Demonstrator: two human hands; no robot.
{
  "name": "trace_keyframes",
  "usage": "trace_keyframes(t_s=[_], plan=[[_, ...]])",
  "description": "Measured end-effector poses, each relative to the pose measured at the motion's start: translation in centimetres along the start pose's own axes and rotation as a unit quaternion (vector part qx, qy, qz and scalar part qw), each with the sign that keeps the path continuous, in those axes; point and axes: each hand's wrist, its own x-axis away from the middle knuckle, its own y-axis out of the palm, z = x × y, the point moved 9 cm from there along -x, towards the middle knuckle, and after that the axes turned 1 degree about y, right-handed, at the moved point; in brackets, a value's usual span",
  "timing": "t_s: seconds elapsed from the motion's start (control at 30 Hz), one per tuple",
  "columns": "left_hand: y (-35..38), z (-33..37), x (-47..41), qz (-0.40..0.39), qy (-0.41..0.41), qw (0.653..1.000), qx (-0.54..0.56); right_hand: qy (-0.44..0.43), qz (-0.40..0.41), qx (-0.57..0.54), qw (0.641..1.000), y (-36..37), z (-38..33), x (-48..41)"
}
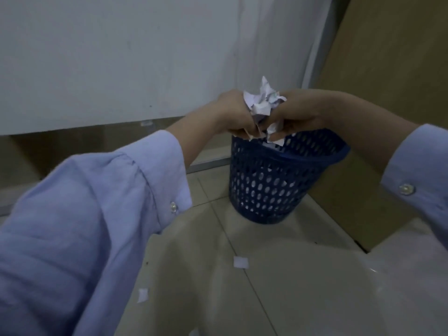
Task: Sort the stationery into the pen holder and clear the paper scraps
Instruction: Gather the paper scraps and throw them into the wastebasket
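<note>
Well, at the lower left of the frame my left sleeve (84, 226) fills the corner, pale blue, with a button at the cuff. Behind it, across the upper left, stands a white wall panel (109, 57). Just right of the sleeve, low in the frame, a small white scrap (143, 295) lies on the tiled floor (303, 287), and a second square scrap (240, 261) lies further right, near the bottom centre, apart from the first.

Up at the centre, my left hand (232, 115) curls its fingers around the left side of a crumpled wad of paper scraps (263, 103). The wad sits between both hands; its white creased tips stick up above my knuckles and a few torn ends hang out below my fingers. My right hand (298, 115) grips the wad's right side, fingers bent in tight, so the two hands press against each other around the paper.

Directly beneath the hands stands a dark blue perforated wastebasket (271, 185) on the floor, in the corner; the wad is just above its rim, and some pale paper shows through its holes.

At the right edge comes my right sleeve (417, 166), also buttoned, and behind it, in the upper right, a brown board (388, 57).
</note>
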Motion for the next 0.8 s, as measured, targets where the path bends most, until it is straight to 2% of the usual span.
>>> trace_keyframes(t_s=[0.17,0.3,0.5,0.7,0.8], plan=[[4.7,0.5,-3.3,-0.026,-0.002,1.0,-0.001,0.081,0.038,-0.115,0.989,-3.2,4.8,-0.1],[6.7,0.1,-5.3,0.003,0.0,0.999,-0.044,0.126,0.086,-0.17,0.974,-4.6,7.9,-0.3],[7.6,0.1,-6.5,0.054,0.01,0.988,-0.145,0.137,0.107,-0.171,0.97,-4.8,9.6,-0.3],[9.1,0.4,-6.0,-0.04,0.039,0.981,-0.187,0.164,0.114,-0.102,0.975,-4.1,10.1,0.0],[9.4,0.9,-5.3,-0.056,0.076,0.975,-0.202,0.175,0.124,-0.079,0.974,-3.7,9.7,0.2]])
